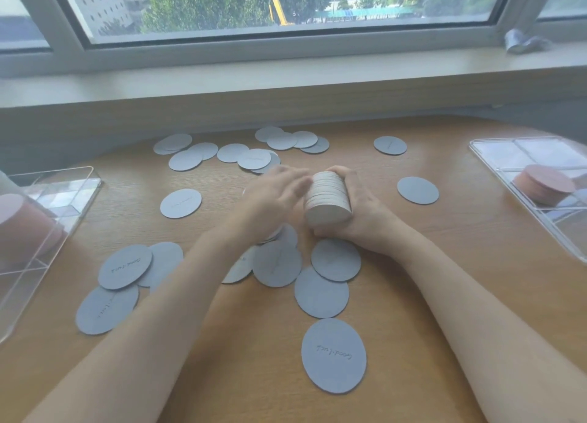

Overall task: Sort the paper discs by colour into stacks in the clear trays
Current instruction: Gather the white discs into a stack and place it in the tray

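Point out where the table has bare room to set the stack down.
Bare wood lies between the lone disc and the right tray, and near the front edge left of the nearest disc. Crowded: the blue discs under the hands, and the far cluster.

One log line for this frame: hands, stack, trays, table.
right hand grips white disc stack | left hand touches it, blurred | pink stacks in both trays | blue discs loose on table

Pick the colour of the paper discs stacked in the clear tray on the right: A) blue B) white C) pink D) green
C, the stack of round pink paper discs sits in a compartment of the clear plastic tray at the table's right side.
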`<state>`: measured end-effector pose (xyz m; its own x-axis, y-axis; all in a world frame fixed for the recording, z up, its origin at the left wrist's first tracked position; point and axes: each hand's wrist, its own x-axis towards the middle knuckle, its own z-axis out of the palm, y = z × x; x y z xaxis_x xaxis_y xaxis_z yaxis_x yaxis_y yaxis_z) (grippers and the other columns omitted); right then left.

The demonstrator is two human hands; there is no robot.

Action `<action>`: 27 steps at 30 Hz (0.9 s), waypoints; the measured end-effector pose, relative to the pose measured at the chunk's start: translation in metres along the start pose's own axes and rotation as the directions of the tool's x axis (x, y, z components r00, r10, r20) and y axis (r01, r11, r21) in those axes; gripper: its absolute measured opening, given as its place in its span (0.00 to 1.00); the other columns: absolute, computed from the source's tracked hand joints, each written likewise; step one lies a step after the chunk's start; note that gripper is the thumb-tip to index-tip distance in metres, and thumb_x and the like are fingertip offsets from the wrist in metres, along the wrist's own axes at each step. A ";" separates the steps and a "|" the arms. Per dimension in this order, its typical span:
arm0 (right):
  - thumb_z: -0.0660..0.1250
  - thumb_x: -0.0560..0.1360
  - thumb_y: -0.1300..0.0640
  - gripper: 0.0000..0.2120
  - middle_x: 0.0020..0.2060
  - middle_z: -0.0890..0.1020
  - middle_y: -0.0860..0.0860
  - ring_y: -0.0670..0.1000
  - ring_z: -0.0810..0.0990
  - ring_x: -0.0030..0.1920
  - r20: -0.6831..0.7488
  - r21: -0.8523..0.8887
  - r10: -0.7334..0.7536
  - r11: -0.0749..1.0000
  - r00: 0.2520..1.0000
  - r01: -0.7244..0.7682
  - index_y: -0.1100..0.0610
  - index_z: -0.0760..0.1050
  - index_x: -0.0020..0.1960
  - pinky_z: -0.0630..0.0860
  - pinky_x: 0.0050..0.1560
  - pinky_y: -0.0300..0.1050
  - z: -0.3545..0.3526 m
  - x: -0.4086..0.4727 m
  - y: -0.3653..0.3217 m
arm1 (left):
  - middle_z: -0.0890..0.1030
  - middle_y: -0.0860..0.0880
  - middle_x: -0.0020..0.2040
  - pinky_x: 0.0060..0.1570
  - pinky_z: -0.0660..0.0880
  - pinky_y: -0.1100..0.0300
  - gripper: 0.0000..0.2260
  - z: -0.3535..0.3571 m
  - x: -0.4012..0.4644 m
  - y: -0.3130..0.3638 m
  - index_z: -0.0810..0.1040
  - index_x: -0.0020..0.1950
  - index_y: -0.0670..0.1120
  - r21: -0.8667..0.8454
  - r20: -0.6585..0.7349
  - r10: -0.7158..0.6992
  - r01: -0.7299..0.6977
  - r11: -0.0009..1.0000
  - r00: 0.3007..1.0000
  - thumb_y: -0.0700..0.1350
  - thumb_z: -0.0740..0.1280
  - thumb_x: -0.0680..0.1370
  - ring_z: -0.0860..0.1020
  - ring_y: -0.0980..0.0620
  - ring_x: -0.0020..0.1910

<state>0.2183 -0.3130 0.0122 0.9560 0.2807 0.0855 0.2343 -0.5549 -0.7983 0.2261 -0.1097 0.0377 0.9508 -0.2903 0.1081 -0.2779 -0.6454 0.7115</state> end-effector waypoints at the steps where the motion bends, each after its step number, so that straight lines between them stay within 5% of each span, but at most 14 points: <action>1: 0.81 0.64 0.48 0.47 0.64 0.68 0.43 0.45 0.70 0.62 -0.001 -0.007 0.000 1.000 1.000 0.000 0.41 0.55 0.73 0.67 0.58 0.39 0.000 0.000 0.001 | 0.71 0.53 0.70 0.68 0.64 0.56 0.20 -0.008 0.003 -0.009 0.71 0.74 0.51 0.089 -0.099 -0.020 0.029 0.996 0.995 0.55 0.60 0.84 0.69 0.54 0.70; 3: 0.81 0.65 0.48 0.47 0.64 0.68 0.43 0.44 0.69 0.62 -0.001 -0.022 -0.001 1.000 1.000 0.001 0.41 0.55 0.73 0.65 0.59 0.40 0.000 -0.001 0.001 | 0.71 0.49 0.70 0.66 0.66 0.54 0.20 -0.020 0.006 -0.031 0.71 0.73 0.48 0.291 -0.199 -0.124 0.179 0.940 0.972 0.53 0.62 0.82 0.68 0.49 0.70; 7: 0.81 0.64 0.49 0.47 0.65 0.68 0.43 0.45 0.70 0.62 0.002 -0.023 0.001 1.000 1.000 -0.001 0.41 0.55 0.73 0.67 0.62 0.42 0.000 0.000 0.001 | 0.69 0.46 0.67 0.66 0.64 0.51 0.16 -0.031 0.008 -0.057 0.77 0.62 0.45 0.462 -0.104 -0.315 0.326 0.825 0.943 0.55 0.64 0.80 0.65 0.44 0.67; 12: 0.82 0.64 0.49 0.47 0.64 0.67 0.43 0.44 0.69 0.62 -0.019 -0.043 -0.015 0.999 1.000 0.014 0.42 0.56 0.73 0.65 0.62 0.39 0.001 0.000 -0.001 | 0.72 0.48 0.58 0.64 0.69 0.50 0.17 -0.033 0.012 -0.057 0.78 0.62 0.49 0.293 -0.146 -0.282 0.314 0.903 0.948 0.51 0.73 0.75 0.70 0.45 0.64; 15: 0.82 0.64 0.50 0.47 0.64 0.67 0.44 0.42 0.68 0.62 -0.032 -0.044 -0.014 0.999 0.999 0.012 0.42 0.56 0.73 0.64 0.62 0.39 0.002 -0.001 -0.002 | 0.76 0.50 0.56 0.51 0.73 0.54 0.14 -0.035 0.010 -0.054 0.77 0.57 0.49 0.097 -0.184 -0.312 0.333 0.938 0.932 0.44 0.74 0.73 0.75 0.50 0.53; 19: 0.82 0.63 0.49 0.49 0.65 0.67 0.45 0.45 0.68 0.63 -0.039 -0.058 0.003 0.998 0.999 -0.006 0.44 0.55 0.74 0.64 0.62 0.40 0.003 0.000 -0.004 | 0.80 0.54 0.48 0.49 0.75 0.57 0.07 -0.043 0.006 -0.039 0.76 0.51 0.48 -0.089 -0.282 -0.180 0.161 0.983 0.942 0.40 0.71 0.76 0.78 0.56 0.46; 24: 0.82 0.64 0.49 0.50 0.66 0.66 0.45 0.45 0.68 0.62 -0.046 -0.082 0.015 0.996 0.999 -0.019 0.45 0.54 0.75 0.65 0.63 0.41 0.002 0.001 -0.007 | 0.81 0.49 0.45 0.48 0.76 0.57 0.07 -0.056 -0.007 -0.006 0.75 0.50 0.40 -0.364 0.026 0.097 -0.081 0.928 0.995 0.36 0.72 0.77 0.79 0.50 0.46; 27: 0.81 0.63 0.48 0.51 0.66 0.66 0.45 0.45 0.68 0.62 -0.056 -0.087 0.034 0.995 0.998 -0.039 0.44 0.53 0.76 0.65 0.62 0.42 0.003 0.002 -0.007 | 0.81 0.46 0.46 0.47 0.76 0.50 0.07 -0.049 -0.010 0.003 0.75 0.50 0.38 -0.360 0.110 0.181 -0.131 0.924 0.977 0.33 0.71 0.76 0.80 0.45 0.47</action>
<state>0.2183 -0.3063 0.0162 0.9718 0.2171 0.0915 0.2114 -0.6314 -0.7461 0.2225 -0.0742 0.0729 0.8638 -0.4784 0.1584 -0.3319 -0.3036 0.8931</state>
